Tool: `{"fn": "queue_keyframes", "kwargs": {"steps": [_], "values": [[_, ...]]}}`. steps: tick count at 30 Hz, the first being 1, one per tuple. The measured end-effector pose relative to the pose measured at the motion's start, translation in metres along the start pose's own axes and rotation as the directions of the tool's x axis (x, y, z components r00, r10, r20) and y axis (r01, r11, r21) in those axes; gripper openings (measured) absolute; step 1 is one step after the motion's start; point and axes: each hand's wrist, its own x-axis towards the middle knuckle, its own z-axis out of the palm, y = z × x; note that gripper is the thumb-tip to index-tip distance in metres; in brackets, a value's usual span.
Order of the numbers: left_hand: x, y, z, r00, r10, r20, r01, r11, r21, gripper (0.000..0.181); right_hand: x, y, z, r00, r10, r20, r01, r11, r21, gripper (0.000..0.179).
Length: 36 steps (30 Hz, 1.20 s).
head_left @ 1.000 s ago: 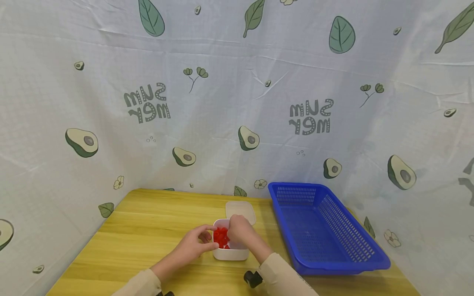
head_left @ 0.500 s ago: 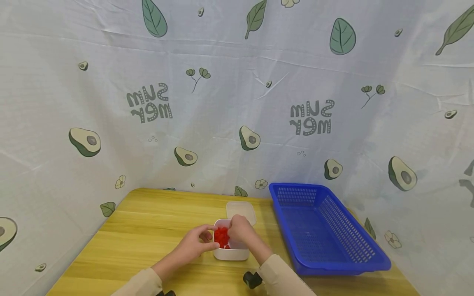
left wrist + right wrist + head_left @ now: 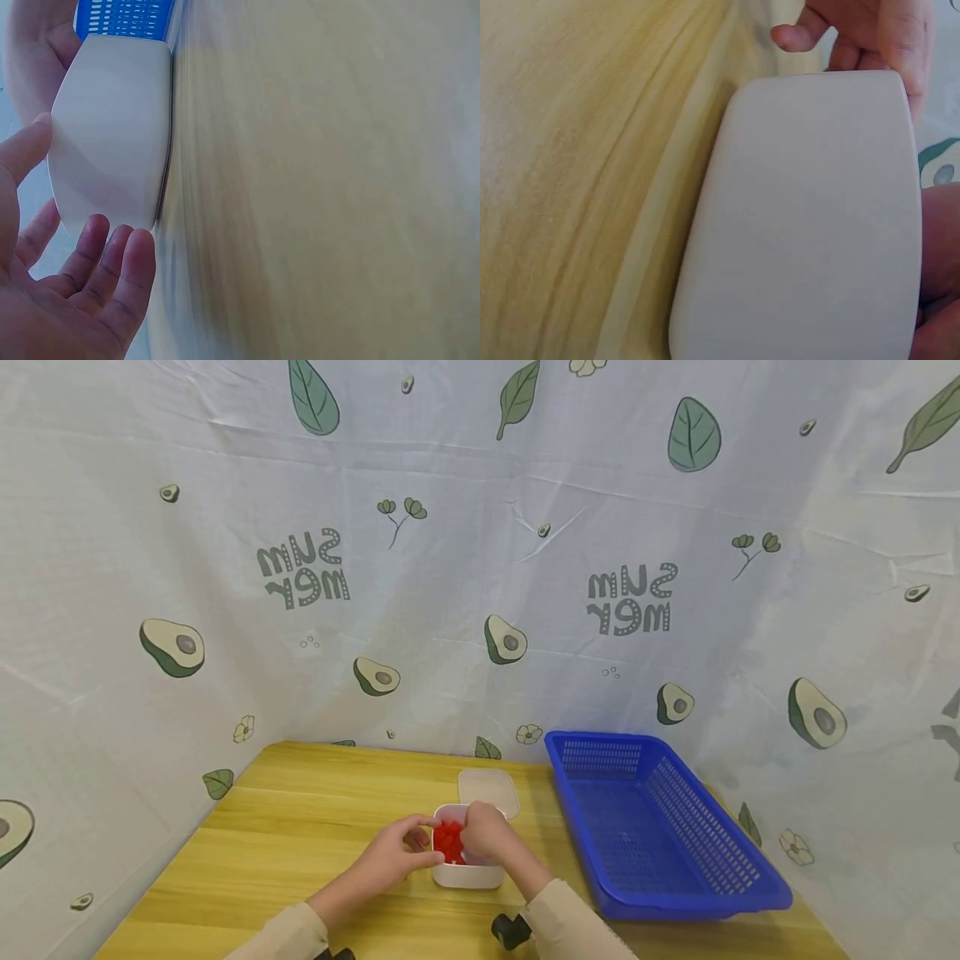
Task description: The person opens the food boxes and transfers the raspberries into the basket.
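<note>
A small white box [image 3: 468,877] with rounded corners stands upright on the table, with several small red pieces [image 3: 448,841] in its left part. My left hand [image 3: 397,853] holds the box's left side, its thumb and index fingertip at the rim. Seen in the left wrist view, the other fingers of the left hand [image 3: 90,292] stay loosely bent beside the wall. My right hand [image 3: 486,832] reaches down into the box from the right. Its fingertips are hidden inside, and the box wall [image 3: 810,217] covers them in the right wrist view too.
Behind the box lies a flat pale lid [image 3: 489,787] on the wooden table [image 3: 322,793]. To the right stands a large blue plastic basket [image 3: 630,827] with perforated walls. A white printed curtain [image 3: 450,568] hangs behind and at both sides.
My right hand has dipped slightly lower in the box, and the red pieces near it have shifted a little. The left hand keeps its place at the rim.
</note>
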Motion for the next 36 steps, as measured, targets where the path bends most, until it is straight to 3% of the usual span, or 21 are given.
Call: {"fn": "queue_keyframes", "kwargs": {"steps": [7, 24, 36], "values": [[0.0007, 0.0011, -0.0004, 1.0, -0.002, -0.004, 0.002, 1.0, 0.011, 0.048, 0.002, 0.0007, -0.0057, 0.998, -0.014, 0.06, 0.013, 1.0, 0.021, 0.009], [0.0008, 0.0006, 0.0003, 1.0, -0.012, -0.002, 0.012, 1.0, -0.002, 0.047, -0.002, -0.0022, -0.0062, 0.995, 0.033, 0.096, -0.034, 0.999, 0.01, 0.007], [0.0017, -0.0019, 0.0007, 1.0, -0.004, 0.001, 0.004, 1.0, -0.002, 0.047, -0.005, -0.0036, -0.0053, 0.999, -0.008, 0.043, 0.011, 0.998, -0.06, 0.012]]}}
